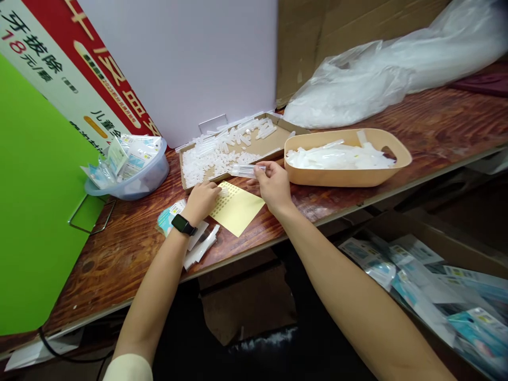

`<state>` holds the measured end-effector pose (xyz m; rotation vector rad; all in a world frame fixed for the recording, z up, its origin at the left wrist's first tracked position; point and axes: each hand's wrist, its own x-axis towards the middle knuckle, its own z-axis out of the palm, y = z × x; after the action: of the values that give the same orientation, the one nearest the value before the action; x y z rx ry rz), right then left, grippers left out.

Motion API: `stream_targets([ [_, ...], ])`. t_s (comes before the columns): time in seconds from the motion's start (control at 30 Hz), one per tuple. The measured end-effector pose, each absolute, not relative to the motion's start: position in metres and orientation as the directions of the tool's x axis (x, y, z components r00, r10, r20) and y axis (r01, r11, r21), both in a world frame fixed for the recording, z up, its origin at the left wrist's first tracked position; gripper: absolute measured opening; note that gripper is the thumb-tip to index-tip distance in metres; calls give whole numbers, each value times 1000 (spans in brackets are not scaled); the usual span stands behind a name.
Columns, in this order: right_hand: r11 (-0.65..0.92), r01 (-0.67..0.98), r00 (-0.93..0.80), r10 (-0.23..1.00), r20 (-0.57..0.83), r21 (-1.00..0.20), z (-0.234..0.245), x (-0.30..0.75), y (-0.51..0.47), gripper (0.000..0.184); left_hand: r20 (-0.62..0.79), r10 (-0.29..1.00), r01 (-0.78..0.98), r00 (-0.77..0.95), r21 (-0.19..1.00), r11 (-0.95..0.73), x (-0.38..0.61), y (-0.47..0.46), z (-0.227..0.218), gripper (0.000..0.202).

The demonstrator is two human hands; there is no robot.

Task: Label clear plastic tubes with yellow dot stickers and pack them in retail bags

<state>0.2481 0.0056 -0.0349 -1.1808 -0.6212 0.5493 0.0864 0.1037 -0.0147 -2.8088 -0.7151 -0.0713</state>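
Both hands sit close together: my right hand (273,185) pinches a few slim, clear plastic tubes (242,170) (how many, I can't make out) by the near edge of a shallow brown cardboard tray (283,136). My left hand (204,201) curls over one corner of a dotted pale-yellow paper sheet (240,211), its fingertips partly hidden; whether they grip anything, I cannot tell. My black wristwatch (183,225) partly covers a blue-and-white plastic packet (164,218).

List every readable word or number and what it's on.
"牙拔除": banner
"18元/颗": banner
"儿童": banner
"2025": banner
Too blurred, small or cropped: other banner text; labels on packets in the blue basin, beside the smartwatch and at lower right.
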Motion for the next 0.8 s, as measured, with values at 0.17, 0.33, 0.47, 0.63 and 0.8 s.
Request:
stream_targets([
  [0.17, 303, -11, 720, 664, 203, -953, -38, 250, 5, 25, 99, 582, 583, 808, -280, -763, 79, 109, -10, 28],
  [0.33, 303, 21, 709, 667, 228, -953, -40, 250, 5, 25, 114, 665, 661, 738, -318, -679, 72, 114, -8, 28],
  [0.47, 291, 42, 712, 663, 233, -956, -40, 249, 5, 20, 138, 690, 689, 711, -335, -643, 69, 114, -9, 29],
  [0.63, 295, 41, 700, 673, 238, -955, -42, 248, 6, 21, 146, 703, 705, 696, -324, -631, 70, 113, -5, 25],
  [0.8, 283, -36, 681, 708, 184, -958, -46, 245, 6, 23, 216, 737, 767, 641, -206, -607, 55, 87, 22, 24],
])
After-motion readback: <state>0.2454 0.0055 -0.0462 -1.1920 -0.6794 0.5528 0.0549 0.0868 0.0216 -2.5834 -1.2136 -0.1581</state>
